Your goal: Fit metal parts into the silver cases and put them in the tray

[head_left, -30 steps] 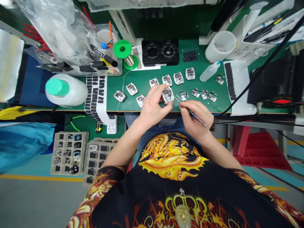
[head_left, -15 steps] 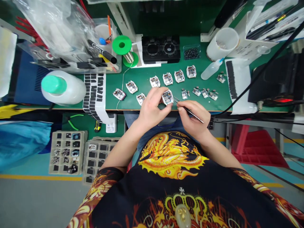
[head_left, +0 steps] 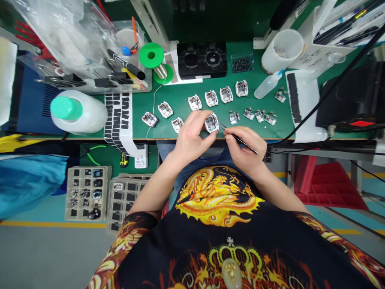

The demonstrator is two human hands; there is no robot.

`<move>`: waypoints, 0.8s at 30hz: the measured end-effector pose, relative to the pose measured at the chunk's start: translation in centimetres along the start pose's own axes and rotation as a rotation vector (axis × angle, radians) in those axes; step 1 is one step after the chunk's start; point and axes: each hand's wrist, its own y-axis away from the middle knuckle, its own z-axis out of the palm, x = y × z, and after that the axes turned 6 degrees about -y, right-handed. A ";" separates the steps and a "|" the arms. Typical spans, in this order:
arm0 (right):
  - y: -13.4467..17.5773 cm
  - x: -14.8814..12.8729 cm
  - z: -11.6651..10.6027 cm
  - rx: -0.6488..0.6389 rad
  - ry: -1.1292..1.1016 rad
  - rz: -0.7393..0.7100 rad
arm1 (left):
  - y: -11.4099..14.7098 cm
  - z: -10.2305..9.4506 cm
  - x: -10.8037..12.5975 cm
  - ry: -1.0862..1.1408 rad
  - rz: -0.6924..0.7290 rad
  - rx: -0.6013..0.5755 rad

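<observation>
Between the thumb and fingers of my left hand [head_left: 192, 136] is a white watch case [head_left: 211, 123], its inside with a small circuit board facing up. My right hand [head_left: 248, 146] is closed around a pair of dark tweezers [head_left: 245, 144], whose tips point at the right edge of that case, a little apart from it. More white watch cases [head_left: 226, 94] stand in a row behind my hands, and others [head_left: 165, 109] lie to the left. Several small circuit boards [head_left: 260, 116] rest on the green mat to the right of the case.
A solder wire spool [head_left: 161, 71] and a black tray [head_left: 201, 60] stand at the back. On the left is a white bottle with a green cap [head_left: 87, 112]; on the right, a squeeze bottle [head_left: 268, 85] and a white cup [head_left: 282, 52]. Compartment boxes [head_left: 87, 192] sit below the bench.
The bench has shifted very slightly in view. Both hands, the watch case and the tweezers keep nearly the same place.
</observation>
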 end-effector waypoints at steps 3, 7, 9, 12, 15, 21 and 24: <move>0.0 0.0 0.0 -0.003 -0.004 0.003 | 0.1 0.0 -0.1 -0.002 0.043 0.017; 0.1 0.0 -0.2 -0.004 -0.012 -0.019 | 0.2 0.0 -0.3 -0.037 0.097 0.024; 0.1 0.0 -0.2 -0.008 -0.013 -0.036 | 0.3 -0.1 -0.4 -0.028 0.144 0.052; 0.2 -0.1 -0.2 -0.006 -0.018 -0.045 | 0.3 -0.3 -0.6 -0.005 0.221 0.104; 0.1 -0.1 -0.1 0.007 -0.019 -0.030 | 0.2 -0.4 -0.8 -0.010 0.260 0.112; 0.3 0.4 0.3 -0.051 0.054 -0.160 | 0.6 0.1 -1.1 -0.096 0.262 0.076; 0.5 0.7 0.5 -0.102 0.113 -0.223 | 0.8 0.5 -1.1 -0.138 0.234 0.102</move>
